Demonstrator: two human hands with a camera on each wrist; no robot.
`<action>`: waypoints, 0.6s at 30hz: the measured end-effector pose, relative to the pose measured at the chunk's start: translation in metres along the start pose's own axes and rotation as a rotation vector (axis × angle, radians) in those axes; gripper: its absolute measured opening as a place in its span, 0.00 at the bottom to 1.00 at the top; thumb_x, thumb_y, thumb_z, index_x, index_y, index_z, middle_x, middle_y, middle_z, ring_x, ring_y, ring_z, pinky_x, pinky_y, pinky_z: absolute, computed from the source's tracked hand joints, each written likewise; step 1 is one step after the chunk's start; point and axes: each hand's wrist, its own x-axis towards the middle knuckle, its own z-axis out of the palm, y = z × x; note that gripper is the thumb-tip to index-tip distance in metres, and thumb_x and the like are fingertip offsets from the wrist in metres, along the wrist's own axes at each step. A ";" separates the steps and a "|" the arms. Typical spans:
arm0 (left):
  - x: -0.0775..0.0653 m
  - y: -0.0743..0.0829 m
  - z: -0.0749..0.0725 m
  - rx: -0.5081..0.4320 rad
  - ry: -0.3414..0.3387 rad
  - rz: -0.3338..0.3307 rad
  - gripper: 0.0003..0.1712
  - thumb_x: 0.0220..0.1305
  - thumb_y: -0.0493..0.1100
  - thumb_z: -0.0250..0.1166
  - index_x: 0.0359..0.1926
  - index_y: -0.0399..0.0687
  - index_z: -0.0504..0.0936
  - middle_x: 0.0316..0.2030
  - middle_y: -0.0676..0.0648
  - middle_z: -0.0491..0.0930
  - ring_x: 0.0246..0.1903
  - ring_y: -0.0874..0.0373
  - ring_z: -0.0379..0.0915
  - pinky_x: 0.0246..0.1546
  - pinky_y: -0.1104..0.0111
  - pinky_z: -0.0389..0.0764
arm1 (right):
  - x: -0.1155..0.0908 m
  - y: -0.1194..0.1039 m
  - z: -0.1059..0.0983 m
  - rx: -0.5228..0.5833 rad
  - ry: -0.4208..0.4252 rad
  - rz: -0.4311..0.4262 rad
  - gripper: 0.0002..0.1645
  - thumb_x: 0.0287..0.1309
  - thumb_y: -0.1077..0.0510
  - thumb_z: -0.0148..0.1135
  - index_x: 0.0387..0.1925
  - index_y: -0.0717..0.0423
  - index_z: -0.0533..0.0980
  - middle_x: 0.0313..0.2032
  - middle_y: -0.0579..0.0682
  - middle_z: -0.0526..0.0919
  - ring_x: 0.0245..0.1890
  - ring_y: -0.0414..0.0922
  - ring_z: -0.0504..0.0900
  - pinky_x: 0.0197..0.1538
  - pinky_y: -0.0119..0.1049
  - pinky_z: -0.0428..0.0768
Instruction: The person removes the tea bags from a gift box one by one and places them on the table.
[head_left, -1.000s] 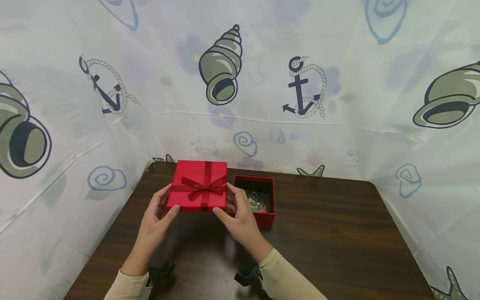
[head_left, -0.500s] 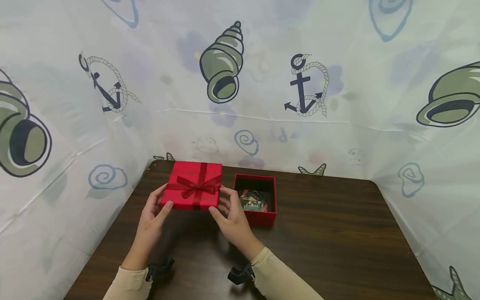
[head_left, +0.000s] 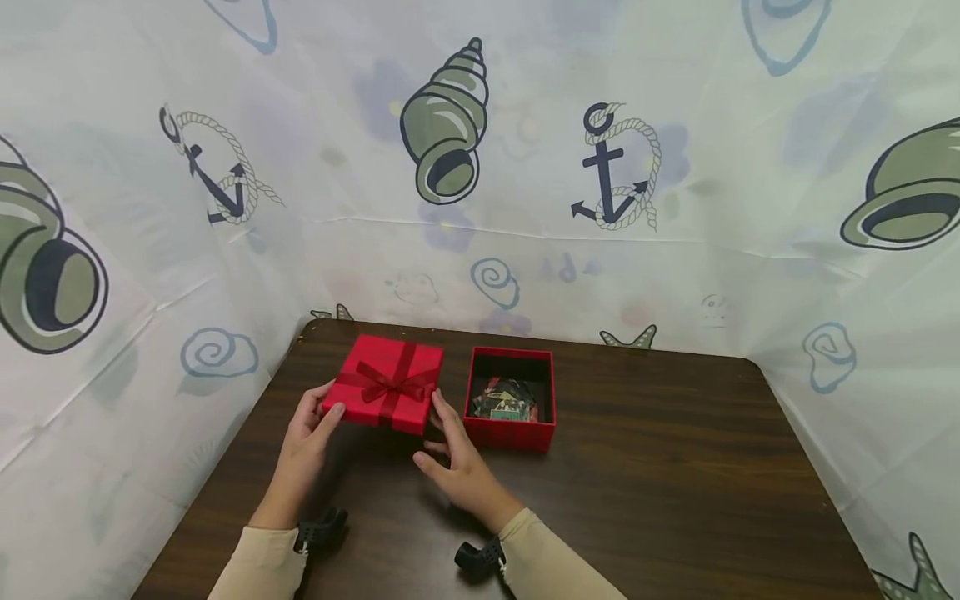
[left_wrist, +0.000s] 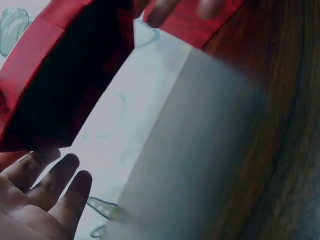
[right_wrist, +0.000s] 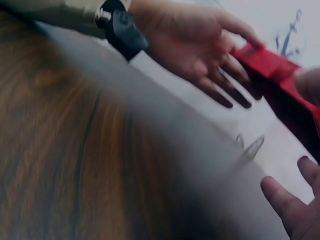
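My left hand (head_left: 307,442) pinches the left front corner of a red gift box lid (head_left: 382,379), thumb on top and fingers beneath. A dark red ribbon bow (head_left: 392,385) crosses the lid. Raised over the table, the lid sits tilted, and its dark inside shows in the left wrist view. At its right edge is my right hand (head_left: 461,467), index fingertip right at the corner and thumb spread away below. To the right stands the red box base (head_left: 510,433), uncovered, with a crumpled dark, shiny packet (head_left: 506,402) inside.
The dark wood table (head_left: 660,467) reaches back to a pale cloth backdrop (head_left: 540,167) printed with shells and anchors. Each wrist wears a black camera strap, such as the left wrist strap (head_left: 322,527).
The lid has moved left and down, away from the box base, and now tilts with its right side lower. My right thumb has come off the lid. More of the packet shows.
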 end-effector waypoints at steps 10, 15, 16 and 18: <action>0.003 -0.015 0.008 -0.049 -0.003 -0.095 0.34 0.86 0.50 0.57 0.81 0.39 0.60 0.65 0.58 0.75 0.63 0.71 0.74 0.63 0.85 0.72 | 0.001 0.020 -0.004 0.021 -0.032 0.089 0.55 0.80 0.56 0.63 0.90 0.39 0.38 0.89 0.41 0.41 0.86 0.54 0.59 0.75 0.52 0.78; 0.003 -0.016 0.011 -0.024 0.022 -0.148 0.33 0.86 0.52 0.57 0.79 0.39 0.61 0.63 0.59 0.76 0.61 0.72 0.74 0.62 0.86 0.72 | 0.001 0.023 -0.005 0.019 -0.055 0.107 0.57 0.80 0.60 0.62 0.90 0.38 0.36 0.89 0.40 0.37 0.86 0.53 0.57 0.76 0.50 0.77; 0.003 -0.016 0.011 -0.018 0.026 -0.155 0.33 0.86 0.52 0.57 0.78 0.38 0.62 0.61 0.59 0.77 0.60 0.72 0.75 0.61 0.86 0.73 | 0.001 0.023 -0.004 0.018 -0.053 0.113 0.58 0.79 0.61 0.62 0.90 0.38 0.35 0.89 0.40 0.36 0.86 0.54 0.57 0.76 0.50 0.77; 0.003 -0.016 0.012 0.003 0.030 -0.168 0.32 0.86 0.52 0.58 0.76 0.37 0.64 0.58 0.61 0.80 0.57 0.72 0.76 0.60 0.85 0.74 | 0.001 0.023 -0.004 0.031 -0.040 0.121 0.59 0.79 0.63 0.62 0.90 0.38 0.34 0.90 0.42 0.36 0.86 0.56 0.58 0.76 0.50 0.77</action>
